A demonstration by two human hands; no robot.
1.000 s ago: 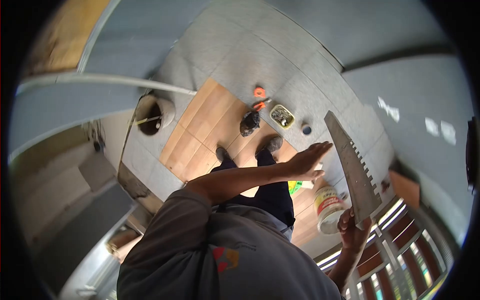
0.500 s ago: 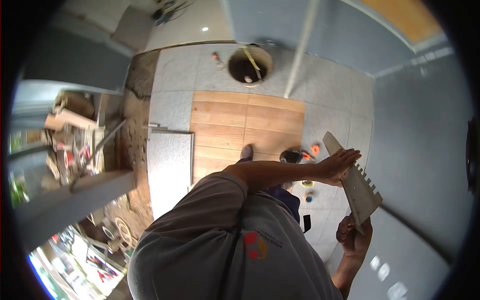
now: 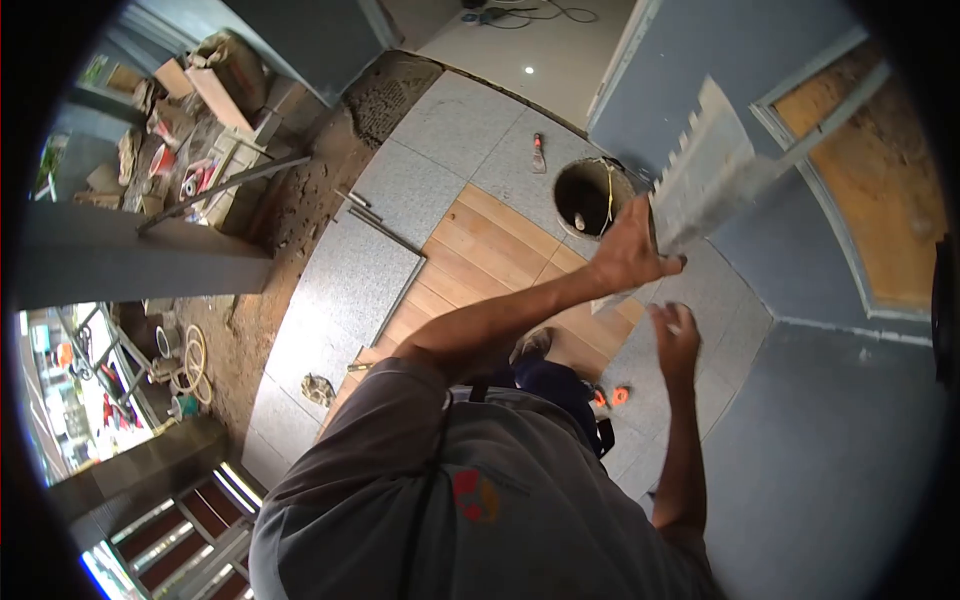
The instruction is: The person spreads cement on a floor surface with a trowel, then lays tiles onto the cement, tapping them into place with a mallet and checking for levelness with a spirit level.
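Note:
My left hand [image 3: 628, 245] grips a notched trowel [image 3: 708, 175], a broad pale grey blade with square teeth along one edge. It is raised and tilted, and its far side is smeared by motion. Below it my right hand [image 3: 677, 338] is apart from the trowel, fingers loosely spread with nothing visible in them. Beyond my left hand stands a round, dark-mouthed bucket [image 3: 566, 205] with a yellow strip across its opening. Wood-look tiles [image 3: 490, 235] lie on the floor under my left forearm.
Grey tiles [image 3: 435, 125] surround the wood-look ones, with a raised slab edge [image 3: 395, 295] at left. A red-handled tool [image 3: 539, 152] lies near the bucket. Orange items [image 3: 620, 395] sit by my feet. Rubble and materials [image 3: 225, 85] stand at left; a grey wall [image 3: 840, 430] rises at right.
My right hand has let go of the trowel's lower end. My left hand has carried the trowel up and forward, toward the bucket. The view has turned leftward.

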